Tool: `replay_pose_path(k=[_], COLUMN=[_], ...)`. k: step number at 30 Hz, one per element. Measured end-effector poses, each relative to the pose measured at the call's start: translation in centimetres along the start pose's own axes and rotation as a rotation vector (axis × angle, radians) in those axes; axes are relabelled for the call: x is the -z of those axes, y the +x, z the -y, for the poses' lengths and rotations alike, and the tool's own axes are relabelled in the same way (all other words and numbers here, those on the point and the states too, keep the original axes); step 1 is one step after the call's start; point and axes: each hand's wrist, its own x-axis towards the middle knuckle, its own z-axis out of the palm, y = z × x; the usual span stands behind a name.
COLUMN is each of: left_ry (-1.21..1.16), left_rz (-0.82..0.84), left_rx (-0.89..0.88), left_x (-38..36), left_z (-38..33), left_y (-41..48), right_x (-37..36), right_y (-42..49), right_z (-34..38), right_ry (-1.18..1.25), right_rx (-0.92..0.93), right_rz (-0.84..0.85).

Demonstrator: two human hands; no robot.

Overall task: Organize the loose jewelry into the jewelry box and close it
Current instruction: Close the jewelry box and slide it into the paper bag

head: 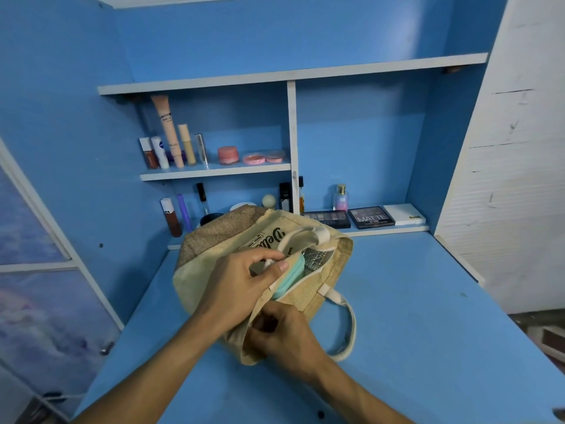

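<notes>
Head view, the only one:

- Tan woven bag (214,249) lies on its side on the blue desk (412,332), mouth facing right and toward the camera. Silver quilted lining (318,258) shows inside. One cream handle (348,325) loops out flat on the desk, to the right of the hands.
- Jewelry box (290,276): teal, rounded edge, sits in the bag's mouth, half in and half out, lower end hidden by the bag's rim. Can't tell whether its lid is latched.
- Left hand (241,283): fingers curled, thumb across the box's near end, so it pinches the box. A bit of white cord is also under the thumb.
- Right hand (284,338): just below the left, fingers curled tight on the bag's lower rim, gripping the fabric. Not touching the box.
- Behind the bag, low shelf (397,229): two dark palettes (371,217) lying flat, perfume bottle (341,198) upright behind them.
- Upper left shelf: upright tubes (168,130), with pink jars (227,155) to their right.
</notes>
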Motion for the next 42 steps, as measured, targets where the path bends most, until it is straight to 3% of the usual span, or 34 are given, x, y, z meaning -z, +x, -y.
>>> replay_pose_path(k=[7, 9, 12, 18, 23, 26, 30, 38, 42], left_ry=[0.025, 0.102, 0.436, 0.711, 0.753, 0.717, 0.647, 0.519, 0.491], left_rz=[0.049, 0.112, 0.144, -0.051, -0.118, -0.135, -0.284, -0.331, -0.325], left_rx=[-0.129, -0.284, -0.587, -0.981, -1.009, -0.919, -0.884, -0.927, -0.722], left_x=[0.1, 0.7, 1.5, 1.4, 1.2, 1.0, 1.2, 1.2, 1.9], left_z=[0.6, 1.2, 3.1, 5.2, 4.7, 3.6, 3.3, 3.5, 2.4], left_y=[-1.2, -2.4, -4.3, -4.4, -3.9, -3.7, -3.0, -2.3, -2.5], right_x=[1.0, 1.5, 3.0, 4.4, 4.6, 5.2, 6.5, 6.6, 7.7], right_y=[-1.6, -1.6, -1.6, -1.8, -2.0, -2.0, -1.7, -1.2, -0.1], right_z=[0.1, 0.1, 0.6, 1.7, 2.1, 3.0, 5.0, 5.0, 5.6], right_ry=[-0.009, 0.031, 0.043, -0.009, 0.041, -0.007, -0.062, 0.009, 0.001], right_rx=[0.142, 0.127, 0.121, 0.166, 0.180, 0.259, 0.370, 0.303, 0.293], right_rz=[-0.160, -0.176, -0.188, -0.139, -0.215, -0.238, -0.193, -0.272, -0.333])
